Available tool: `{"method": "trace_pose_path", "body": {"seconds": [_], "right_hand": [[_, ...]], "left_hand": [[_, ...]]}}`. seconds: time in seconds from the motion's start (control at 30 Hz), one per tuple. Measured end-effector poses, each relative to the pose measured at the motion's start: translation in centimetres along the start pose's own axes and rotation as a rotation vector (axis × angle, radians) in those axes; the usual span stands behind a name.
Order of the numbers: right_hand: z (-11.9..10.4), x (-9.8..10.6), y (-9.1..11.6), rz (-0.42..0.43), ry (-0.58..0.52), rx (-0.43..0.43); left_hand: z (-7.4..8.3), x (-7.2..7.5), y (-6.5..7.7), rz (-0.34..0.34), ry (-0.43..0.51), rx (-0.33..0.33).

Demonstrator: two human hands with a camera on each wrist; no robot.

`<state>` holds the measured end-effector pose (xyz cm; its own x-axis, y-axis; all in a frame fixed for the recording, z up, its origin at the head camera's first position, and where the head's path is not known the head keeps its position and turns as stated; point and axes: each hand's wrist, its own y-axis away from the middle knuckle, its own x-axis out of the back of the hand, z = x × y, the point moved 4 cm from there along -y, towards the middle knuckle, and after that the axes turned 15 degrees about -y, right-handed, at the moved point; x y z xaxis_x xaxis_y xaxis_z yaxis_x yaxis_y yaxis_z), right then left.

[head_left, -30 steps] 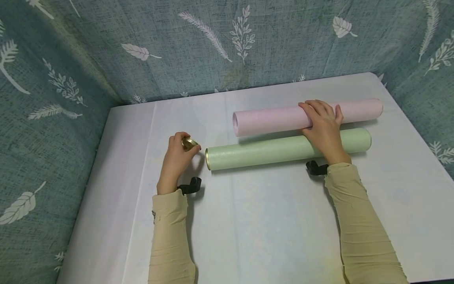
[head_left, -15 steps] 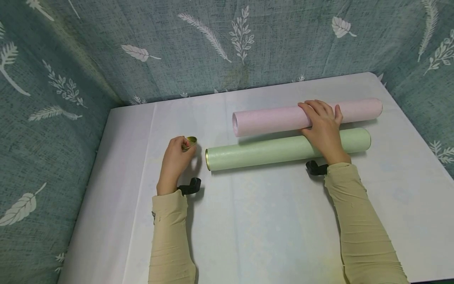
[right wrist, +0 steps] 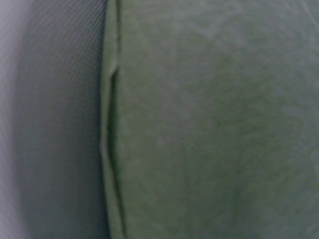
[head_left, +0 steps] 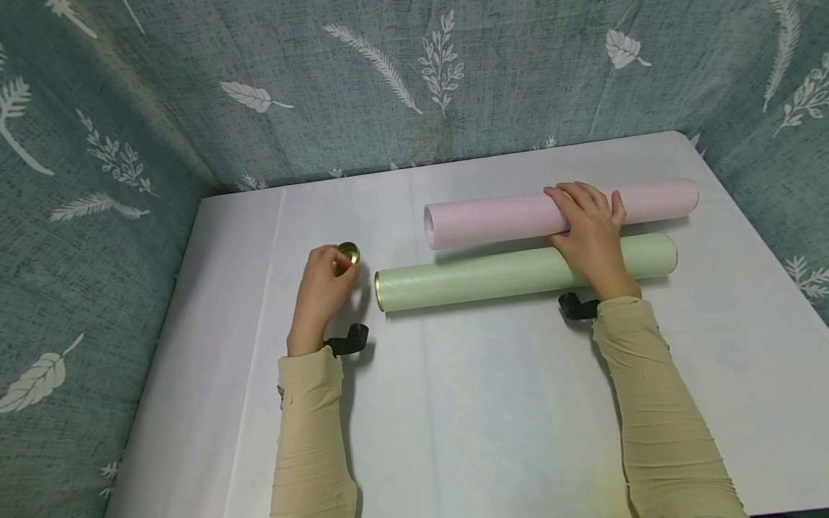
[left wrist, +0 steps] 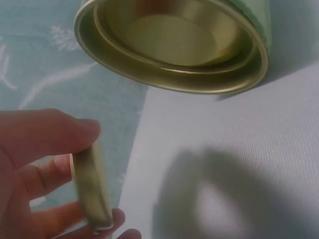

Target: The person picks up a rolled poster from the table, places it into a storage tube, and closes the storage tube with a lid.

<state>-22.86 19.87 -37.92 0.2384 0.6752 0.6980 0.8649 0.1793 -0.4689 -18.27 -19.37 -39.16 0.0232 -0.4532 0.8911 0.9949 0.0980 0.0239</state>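
Observation:
My left hand [head_left: 322, 289] pinches a small round gold metal lid [head_left: 350, 251], just left of the green tube's near end. In the left wrist view the thumb presses one side of the lid [left wrist: 93, 191], which is seen edge-on, with fingers behind it. The pale green cardboard tube [head_left: 466, 283] lies on the table, its left end a gold rim [left wrist: 172, 79] around a recessed gold face. Behind it lies a pink cardboard tube [head_left: 492, 221] with an open left end. My right hand [head_left: 588, 241] reaches across the green tube and grips the pink one, thumb on its near side.
A white-covered table [head_left: 492, 417] carries both tubes, side by side. Teal curtains [head_left: 388, 86] with white leaf prints hang behind and at both sides. Black wrist mounts [head_left: 350, 339] stick out from the sleeves.
The gold lid has been turned in my left fingers, and its hollow side now faces up toward the head camera. The left hand has drawn slightly back from the green tube. My right hand stays put.

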Motion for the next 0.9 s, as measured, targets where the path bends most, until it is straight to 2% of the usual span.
{"method": "trace_pose_path", "body": {"seconds": [0.2,0.33,0.9], "right_hand": [[0.0,0.0,0.0,0.002,-0.004,0.002],[0.0,0.0,0.0,0.003,-0.009,0.002],[-0.1,0.1,0.0,0.019,-0.015,0.012]], "left_hand": [[0.3,0.0,0.1,0.016,0.051,0.014],[0.6,0.1,0.0,0.028,0.1,-0.006],[3.2,0.3,0.2,0.003,0.146,-0.067]]}}
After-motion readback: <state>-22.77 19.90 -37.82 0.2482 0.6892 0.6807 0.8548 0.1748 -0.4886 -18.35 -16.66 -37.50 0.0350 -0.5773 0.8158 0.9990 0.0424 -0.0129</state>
